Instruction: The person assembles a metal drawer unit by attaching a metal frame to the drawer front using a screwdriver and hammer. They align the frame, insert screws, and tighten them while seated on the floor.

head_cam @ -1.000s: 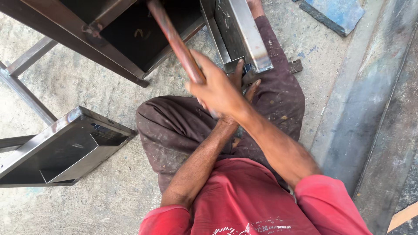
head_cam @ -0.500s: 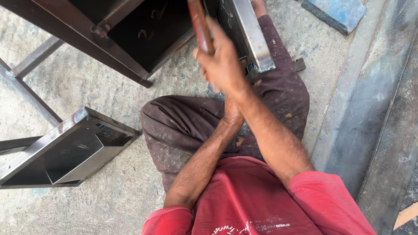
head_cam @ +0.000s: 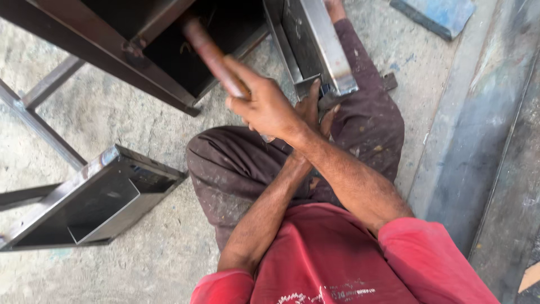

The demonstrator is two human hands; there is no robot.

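Near: my red shirt (head_cam: 332, 264), with white print at the hem.
Middle: my right hand (head_cam: 267, 107), fingers clenched on a brown handle (head_cam: 211, 53) that was upright half a second ago and now leans left, mid-swing. My left hand (head_cam: 315, 112) is at the steel channel (head_cam: 320, 45) end; I cannot tell its grip.
Far: a blue slab (head_cam: 433, 14) on the floor (head_cam: 140, 129).

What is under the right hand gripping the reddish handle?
Under the right hand, which grips the reddish handle, the left hand reaches to the grey metal box frame. Below lie the dark trousers. The left palm and the handle's head are hidden.
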